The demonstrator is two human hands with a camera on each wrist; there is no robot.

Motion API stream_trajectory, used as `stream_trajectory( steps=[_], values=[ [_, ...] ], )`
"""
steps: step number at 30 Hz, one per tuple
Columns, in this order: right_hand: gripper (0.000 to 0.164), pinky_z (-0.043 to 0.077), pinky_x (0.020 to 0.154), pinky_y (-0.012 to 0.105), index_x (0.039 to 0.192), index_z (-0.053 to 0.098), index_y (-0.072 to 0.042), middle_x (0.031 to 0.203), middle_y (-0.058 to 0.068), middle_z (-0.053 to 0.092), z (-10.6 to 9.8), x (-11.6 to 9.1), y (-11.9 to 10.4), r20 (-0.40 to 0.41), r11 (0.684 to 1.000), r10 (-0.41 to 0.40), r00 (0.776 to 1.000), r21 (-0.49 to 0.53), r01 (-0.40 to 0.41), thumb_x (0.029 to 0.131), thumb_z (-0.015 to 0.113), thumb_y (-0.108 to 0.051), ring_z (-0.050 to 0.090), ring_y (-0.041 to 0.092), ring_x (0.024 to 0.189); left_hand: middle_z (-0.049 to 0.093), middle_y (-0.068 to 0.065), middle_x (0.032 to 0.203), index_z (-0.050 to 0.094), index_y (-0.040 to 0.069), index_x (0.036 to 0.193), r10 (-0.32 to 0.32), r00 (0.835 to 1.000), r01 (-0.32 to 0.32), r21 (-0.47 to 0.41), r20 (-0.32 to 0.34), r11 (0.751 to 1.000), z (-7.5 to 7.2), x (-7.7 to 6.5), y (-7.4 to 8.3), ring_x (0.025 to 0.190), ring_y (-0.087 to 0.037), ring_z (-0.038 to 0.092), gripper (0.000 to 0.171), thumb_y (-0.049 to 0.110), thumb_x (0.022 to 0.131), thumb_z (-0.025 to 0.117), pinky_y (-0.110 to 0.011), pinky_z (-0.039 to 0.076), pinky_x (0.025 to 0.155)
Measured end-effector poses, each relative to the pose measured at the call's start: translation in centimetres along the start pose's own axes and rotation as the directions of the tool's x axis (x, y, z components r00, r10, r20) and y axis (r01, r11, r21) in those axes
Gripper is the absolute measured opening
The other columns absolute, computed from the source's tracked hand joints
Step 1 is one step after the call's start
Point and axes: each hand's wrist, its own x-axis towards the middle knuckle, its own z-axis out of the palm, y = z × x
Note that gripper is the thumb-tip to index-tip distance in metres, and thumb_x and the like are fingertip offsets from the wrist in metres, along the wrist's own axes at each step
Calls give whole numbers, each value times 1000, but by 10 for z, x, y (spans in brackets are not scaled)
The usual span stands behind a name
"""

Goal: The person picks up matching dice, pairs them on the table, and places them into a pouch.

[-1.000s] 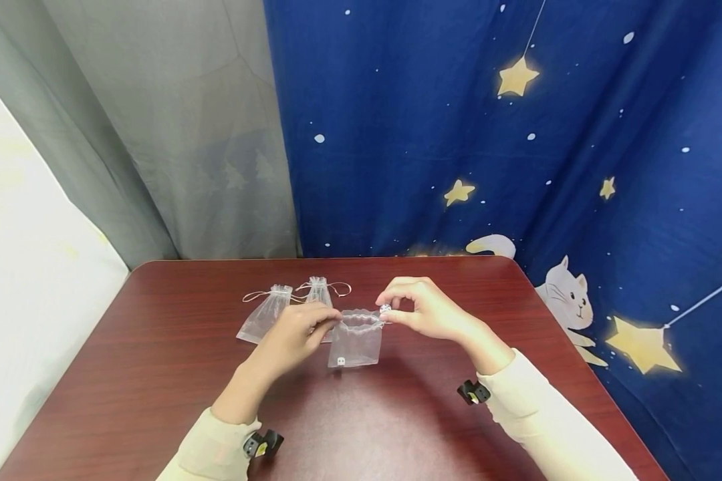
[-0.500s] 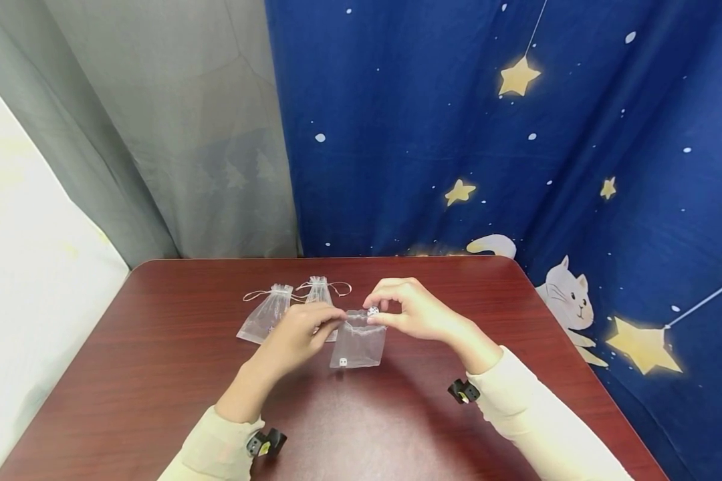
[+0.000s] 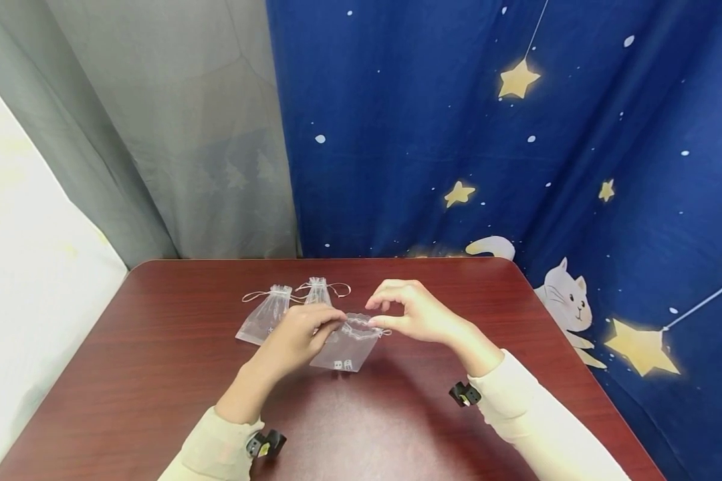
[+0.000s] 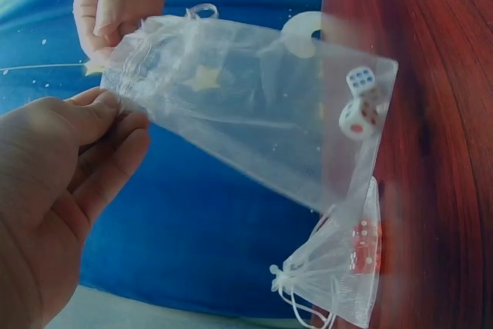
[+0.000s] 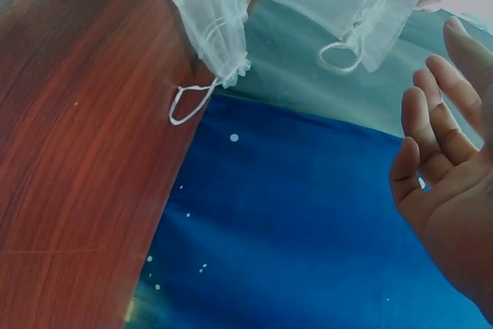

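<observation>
A sheer white drawstring bag (image 3: pixel 351 349) hangs just above the table, its ruffled mouth spread. My left hand (image 3: pixel 301 331) pinches one side of that mouth between thumb and fingers, plain in the left wrist view. Down in the bag's bottom lie two white dice, one with blue pips (image 4: pixel 360 78) and one with red pips (image 4: pixel 357 121). My right hand (image 3: pixel 421 315) hovers by the mouth's other side with thumb and fingers apart. In the right wrist view this hand (image 5: pixel 454 152) has nothing between its loosely bent fingers.
Behind my left hand, two more sheer bags lie on the reddish-brown table (image 3: pixel 156 374): one at left (image 3: pixel 265 319), one farther back (image 3: pixel 317 292). Red dice (image 4: pixel 364 248) show inside one of them. Star-patterned blue curtain (image 3: pixel 397 133) hangs beyond the table's far edge.
My right hand moved left to the bag's mouth and let go of a die, which dropped inside beside the other. The bag's bottom swung slightly left; my left hand stayed nearly still.
</observation>
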Motion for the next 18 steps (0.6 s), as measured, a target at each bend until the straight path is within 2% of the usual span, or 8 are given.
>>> stream_trajectory(
  steps=[5, 9, 12, 18],
  values=[
    [34, 53, 80, 26, 107, 75, -12, 100, -6, 69, -1, -7, 5, -11, 1000, 29, 1000, -10, -29, 79, 89, -23, 63, 15, 88, 74, -2, 87, 76, 3, 94, 13, 1000, -14, -15, -17, 1000, -1, 2, -1, 77, -11, 68, 16, -8, 83, 77, -23, 57, 71],
    [43, 55, 80, 31, 110, 74, -10, 98, -4, 70, 0, -14, 9, 21, 997, 82, 996, 7, -82, 75, 92, -26, 65, 16, 88, 74, -3, 87, 76, 2, 93, 31, 998, -32, -17, -46, 999, -1, 2, -3, 78, -12, 69, 17, -10, 82, 77, -23, 57, 72],
    [35, 58, 76, 37, 108, 75, -10, 92, -4, 72, 1, -18, 12, 46, 991, 129, 991, 24, -130, 78, 90, -22, 67, 10, 82, 74, -3, 88, 76, 2, 93, 28, 998, -28, -11, -63, 1000, -1, 2, -3, 79, -13, 70, 17, -11, 82, 77, -25, 58, 73],
    [14, 57, 66, 26, 99, 78, -11, 84, -7, 74, 4, -19, 15, 57, 984, 176, 983, 22, -177, 86, 82, -14, 66, 2, 74, 75, -4, 89, 76, 2, 95, 16, 996, -16, 3, -86, 1000, -2, 2, -3, 81, -14, 71, 18, -10, 81, 78, -27, 59, 74]
  ],
)
